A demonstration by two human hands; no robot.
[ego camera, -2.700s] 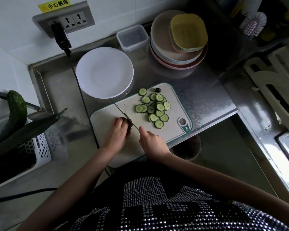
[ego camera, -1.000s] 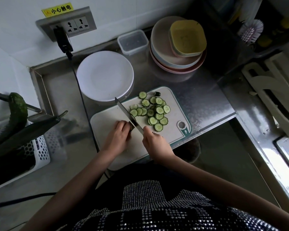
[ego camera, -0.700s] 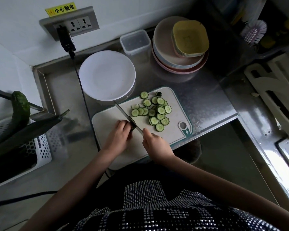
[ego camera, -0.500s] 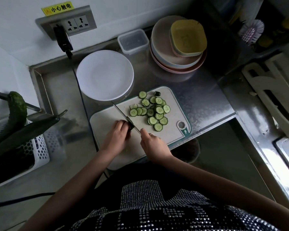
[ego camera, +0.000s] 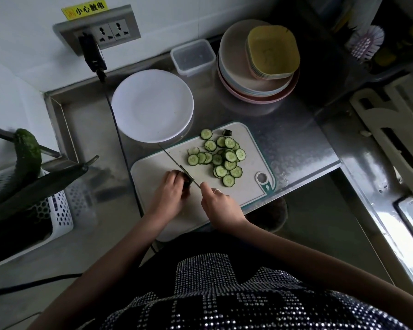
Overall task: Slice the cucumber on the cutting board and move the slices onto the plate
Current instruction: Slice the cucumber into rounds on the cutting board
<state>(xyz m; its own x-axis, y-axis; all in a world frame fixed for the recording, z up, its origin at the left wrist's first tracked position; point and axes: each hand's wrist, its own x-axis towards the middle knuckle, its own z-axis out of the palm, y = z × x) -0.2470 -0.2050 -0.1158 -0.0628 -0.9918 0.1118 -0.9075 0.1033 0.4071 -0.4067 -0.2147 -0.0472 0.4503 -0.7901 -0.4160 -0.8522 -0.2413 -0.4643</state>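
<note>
While only a dark stub (ego camera: 187, 181) of the cucumber is left, the left hand (ego camera: 168, 195) curls over it, fingertips pinning it to the board (ego camera: 253, 186) near the board's left-middle. The right hand (ego camera: 218, 202) is closed around the handle of the knife (ego camera: 177, 163), whose thin blade runs away from the person and slightly left, its tip reaching toward the rim of the white plate (ego camera: 152, 104). The blade sits right against the stub's exposed right end, so the stub lies just left of the knife and between the two hands; its long axis cannot be read, most of it being hidden under the fingers. By my reading, the next cut has very little to bite into, and the left fingertips are touching or nearly touching the blade. The slices (ego camera: 221, 159) lie heaped on the board right of the knife, with an end nub (ego camera: 227, 132) at the far edge. None is on the plate yet, which stands on the steel surface (ego camera: 293, 139) just beyond the board's far left corner.
</note>
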